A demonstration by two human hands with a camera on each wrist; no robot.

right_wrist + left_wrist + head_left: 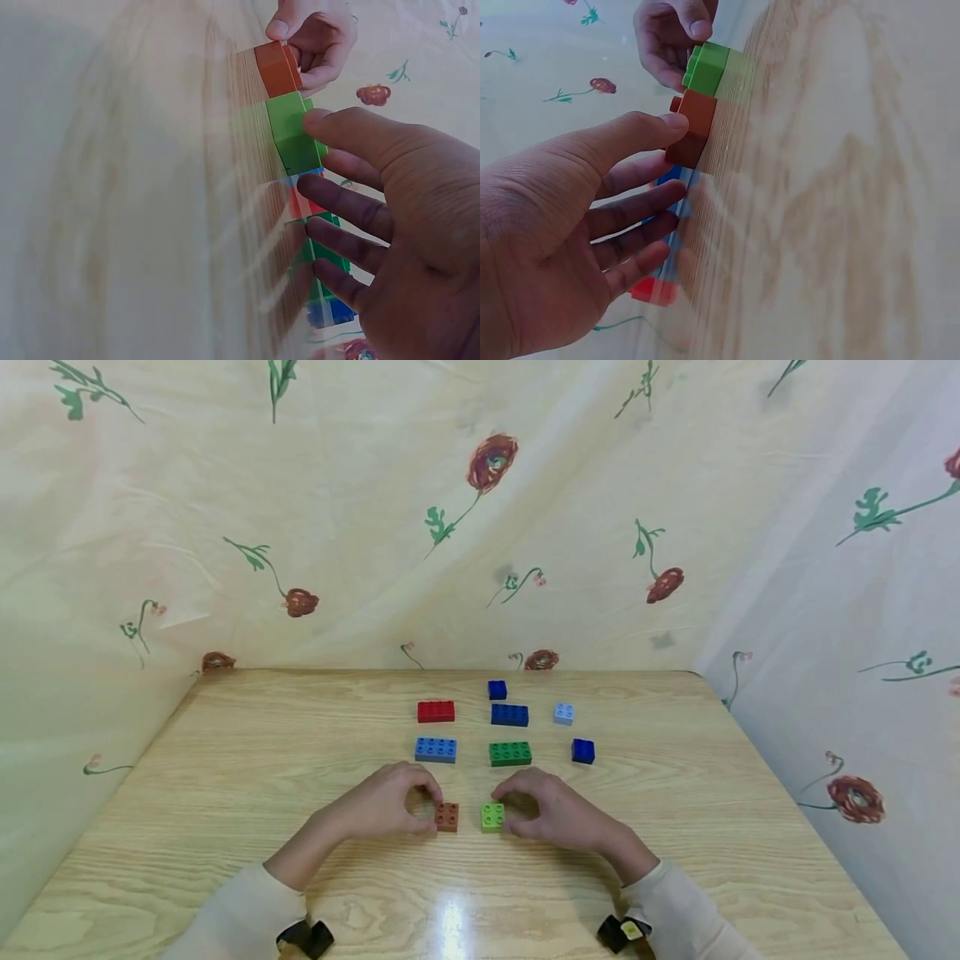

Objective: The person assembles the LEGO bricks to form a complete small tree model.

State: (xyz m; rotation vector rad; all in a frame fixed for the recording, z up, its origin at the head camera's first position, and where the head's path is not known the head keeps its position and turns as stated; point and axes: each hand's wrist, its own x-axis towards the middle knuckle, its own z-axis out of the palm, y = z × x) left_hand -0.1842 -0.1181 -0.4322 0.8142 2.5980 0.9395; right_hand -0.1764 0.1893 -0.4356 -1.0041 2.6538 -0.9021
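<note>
In the head view, my left hand (386,804) pinches a small brown toy brick (447,817) between thumb and forefinger. Opposite it, my right hand (558,810) has thumb and forefinger on a lime green brick (492,817) of the same size. Both bricks rest on the wooden table, studs up, with a narrow gap between them. The left wrist view shows the thumb on the brown brick (693,129) and the other fingers spread loosely. From the right wrist, the thumb lies against the lime green brick (291,135); the forefinger is partly hidden behind it.
Behind the hands stand a light blue long brick (436,750), a green one (510,754), a red one (436,712) and a dark blue one (509,715). Small blue bricks (582,751) sit to the right and back. Flowered cloth (360,527) borders the table (247,760).
</note>
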